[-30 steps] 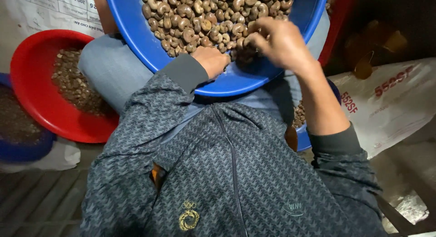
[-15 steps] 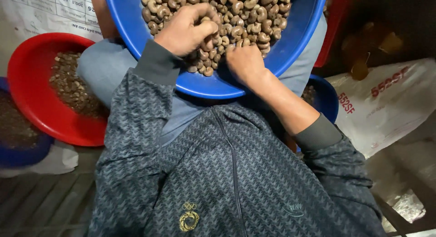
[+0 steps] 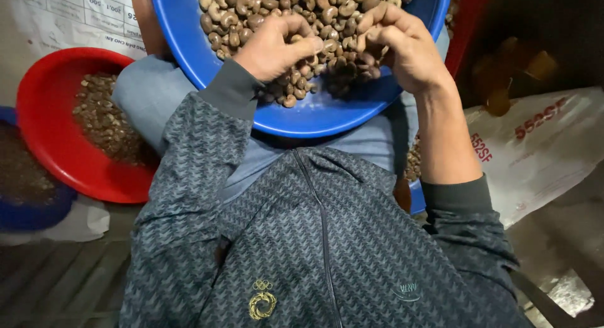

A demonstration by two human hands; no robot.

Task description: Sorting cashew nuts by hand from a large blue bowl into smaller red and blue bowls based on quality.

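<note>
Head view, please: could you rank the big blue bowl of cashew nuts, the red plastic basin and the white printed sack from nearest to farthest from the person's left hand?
1. Big blue bowl of cashew nuts: the left hand rests in it.
2. Red plastic basin: off to the left, beside the knee.
3. White printed sack: far right, beyond the right hand.

The big bowl [image 3: 189, 45] on my lap is bright blue, and the nuts [image 3: 302, 13] heaped in it are tan and brown, some mottled darker. My jacket [image 3: 314, 240] is dark grey-blue with a small repeating zigzag weave, plain charcoal cuffs, and a gold emblem [image 3: 262, 300] stitched low on the front. My trousers [image 3: 151, 95] are pale grey-blue. To my left sits a red basin [image 3: 44, 114] with dull brown bits [image 3: 104, 120] inside, and beside it a darker blue tub [image 3: 31, 211]. The sack [image 3: 541, 152] on my right is white with red print.
</note>
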